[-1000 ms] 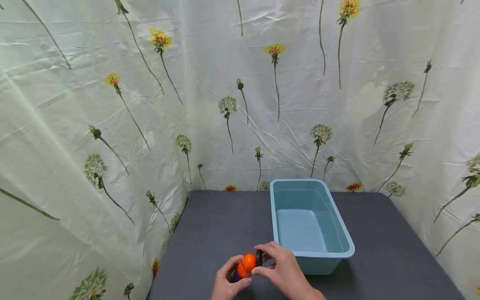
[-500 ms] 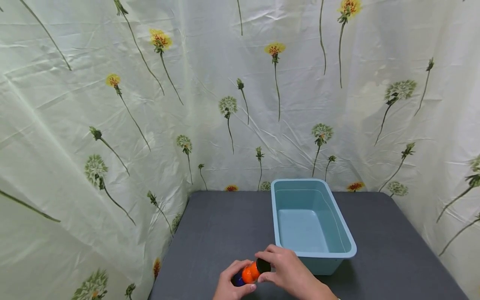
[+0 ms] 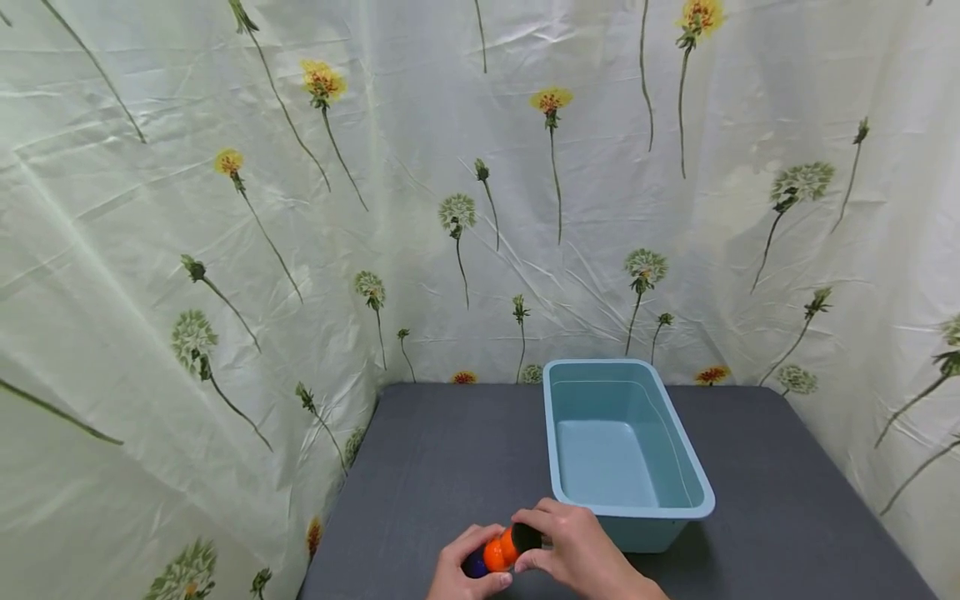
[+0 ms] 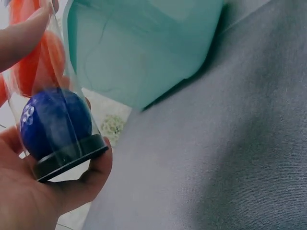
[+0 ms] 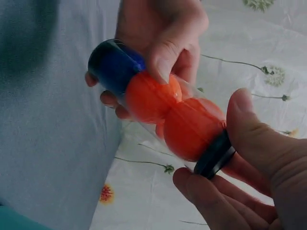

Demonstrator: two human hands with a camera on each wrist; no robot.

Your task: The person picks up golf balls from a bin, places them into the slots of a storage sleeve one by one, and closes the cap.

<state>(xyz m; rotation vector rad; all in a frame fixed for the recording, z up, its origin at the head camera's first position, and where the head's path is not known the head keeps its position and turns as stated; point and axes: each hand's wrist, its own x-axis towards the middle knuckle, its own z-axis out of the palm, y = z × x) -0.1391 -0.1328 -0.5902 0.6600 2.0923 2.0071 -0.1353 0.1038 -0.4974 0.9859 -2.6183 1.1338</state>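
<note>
A clear plastic tube (image 5: 184, 157) of balls is held tilted between both hands, low in the head view. Inside, a blue dimpled ball (image 4: 56, 122) lies at one end, with orange balls (image 5: 194, 129) after it. My left hand (image 3: 461, 567) wraps around the blue-ball end, its thumb across the tube wall; a black base (image 4: 72, 157) closes that end. With thumb and fingers, my right hand (image 3: 573, 546) pinches the black cap (image 5: 214, 154) at the orange-ball end. The cap sits against the tube there; whether it is fully seated I cannot tell.
A light blue plastic bin (image 3: 551, 433) stands on the dark grey table (image 3: 450, 450), just beyond and right of the hands. Nothing shows inside it. A white curtain (image 3: 420, 250) printed with dandelions hangs behind and at both sides of the table.
The tube and both hands have shifted slightly right. The capped end has turned, so the black cap, seen edge-on before, now shows its broad face to the head camera.
</note>
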